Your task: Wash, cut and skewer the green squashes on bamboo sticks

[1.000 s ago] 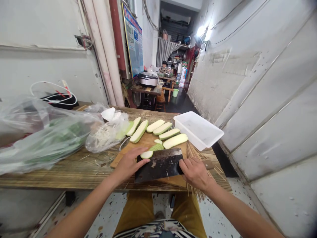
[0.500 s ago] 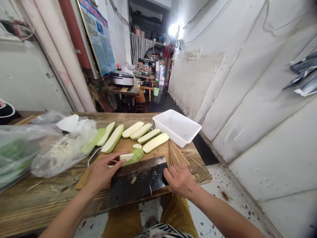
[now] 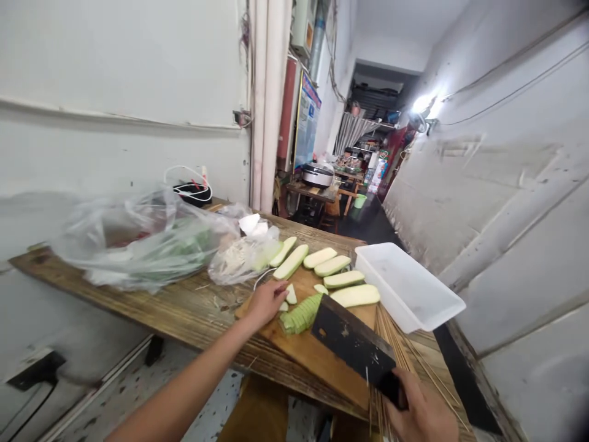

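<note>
Left hand (image 3: 265, 304) and right hand (image 3: 421, 412) are apart. Left hand is open and rests at the edge of a cutting board (image 3: 317, 362), just beside a small squash slice (image 3: 284, 306). Right hand is closed around the handle of a cleaver (image 3: 352, 347), at the lower right of the view. The blade is tilted over the board, and its end is near a row of thin slices (image 3: 301, 313), which lie fanned on the board between the two hands. Long squash pieces (image 3: 354, 296) lie on the board further ahead, and others are at its far edge. On the right side are a white plastic tub (image 3: 409, 285) and a bundle of bamboo skewers (image 3: 391, 350). Two plastic bags (image 3: 147, 242) lie on the wooden table (image 3: 115, 294) at left.
</note>
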A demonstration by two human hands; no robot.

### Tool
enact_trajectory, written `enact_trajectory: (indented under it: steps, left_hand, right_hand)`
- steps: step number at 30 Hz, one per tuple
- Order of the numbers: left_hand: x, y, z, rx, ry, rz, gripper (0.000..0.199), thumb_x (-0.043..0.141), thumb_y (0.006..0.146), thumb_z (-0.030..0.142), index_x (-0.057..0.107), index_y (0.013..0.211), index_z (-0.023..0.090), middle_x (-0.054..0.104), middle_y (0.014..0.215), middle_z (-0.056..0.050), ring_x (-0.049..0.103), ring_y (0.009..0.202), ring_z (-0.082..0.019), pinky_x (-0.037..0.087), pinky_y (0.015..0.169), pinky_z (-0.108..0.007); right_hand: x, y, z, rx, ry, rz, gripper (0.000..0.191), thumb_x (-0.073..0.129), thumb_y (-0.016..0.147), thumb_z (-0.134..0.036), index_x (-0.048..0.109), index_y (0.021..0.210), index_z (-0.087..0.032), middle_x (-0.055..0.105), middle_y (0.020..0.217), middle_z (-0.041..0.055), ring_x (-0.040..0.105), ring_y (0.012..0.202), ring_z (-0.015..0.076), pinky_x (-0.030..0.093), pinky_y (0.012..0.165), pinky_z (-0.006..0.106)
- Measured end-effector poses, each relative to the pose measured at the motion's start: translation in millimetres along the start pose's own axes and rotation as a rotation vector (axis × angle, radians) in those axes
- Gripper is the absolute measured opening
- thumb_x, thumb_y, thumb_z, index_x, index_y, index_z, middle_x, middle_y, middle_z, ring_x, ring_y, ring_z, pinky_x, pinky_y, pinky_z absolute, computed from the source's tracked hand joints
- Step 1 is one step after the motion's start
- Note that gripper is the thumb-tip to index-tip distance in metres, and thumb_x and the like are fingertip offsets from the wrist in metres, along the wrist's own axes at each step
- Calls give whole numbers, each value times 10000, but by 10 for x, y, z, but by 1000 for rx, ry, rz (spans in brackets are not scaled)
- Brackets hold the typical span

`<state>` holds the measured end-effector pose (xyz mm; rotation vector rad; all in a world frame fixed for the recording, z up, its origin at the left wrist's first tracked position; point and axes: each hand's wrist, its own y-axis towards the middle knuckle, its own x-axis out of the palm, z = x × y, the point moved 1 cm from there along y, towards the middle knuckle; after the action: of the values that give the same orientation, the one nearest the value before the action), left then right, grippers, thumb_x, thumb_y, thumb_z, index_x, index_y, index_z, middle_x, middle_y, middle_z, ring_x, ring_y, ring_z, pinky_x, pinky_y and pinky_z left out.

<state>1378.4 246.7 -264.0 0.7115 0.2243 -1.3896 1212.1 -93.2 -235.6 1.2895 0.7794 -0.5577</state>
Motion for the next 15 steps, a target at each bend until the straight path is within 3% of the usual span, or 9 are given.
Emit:
enact_trajectory:
  steps: [4, 7, 9, 12, 15]
  left_hand:
    - [-87, -158, -33, 36, 18, 86, 376, 496, 830, 324, 667, 1108, 138, 677, 1148, -110, 620, 1066, -240, 465, 964, -410]
    - [-223, -335, -99, 133, 55, 245, 359, 483, 866, 334, 657, 1111, 138, 669, 1157, -111, 599, 1102, -225, 447, 1001, -409]
    - [-331, -488, -193, 194, 96, 361, 327, 479, 882, 305, 651, 1109, 144, 683, 1114, -102, 615, 1061, -208, 474, 971, -390]
    - [-489, -751, -384, 216, 167, 490, 287, 484, 886, 253, 650, 1102, 163, 691, 1076, -85, 626, 1031, -199, 490, 952, -372]
    - [-628, -1003, -552, 199, 221, 561, 285, 487, 885, 240, 644, 1114, 177, 685, 1088, -80, 630, 1026, -200, 496, 940, -363]
  right_hand:
    - [-19, 75, -84, 375, 214, -177, 249, 554, 765, -431, 635, 897, -235, 707, 739, 26, 674, 649, 214, 495, 563, 297]
    - [-138, 276, -203, 458, 509, -299, 288, 578, 728, -422, 657, 922, -224, 700, 742, 30, 673, 651, 189, 528, 589, 260]
    - [-270, 467, -340, 363, 755, -393, 410, 582, 731, -337, 631, 1112, -194, 700, 878, 64, 678, 744, 182, 549, 693, 259]
    - [-502, 794, -660, 97, 1058, -604, 663, 526, 771, -204, 391, 1420, -206, 680, 997, 73, 663, 873, 168, 517, 883, 313]
    - [-652, 1121, -1104, -120, 1128, -740, 666, 509, 811, -182, 344, 1454, -235, 633, 1136, 87, 592, 1092, 197, 424, 1023, 398]
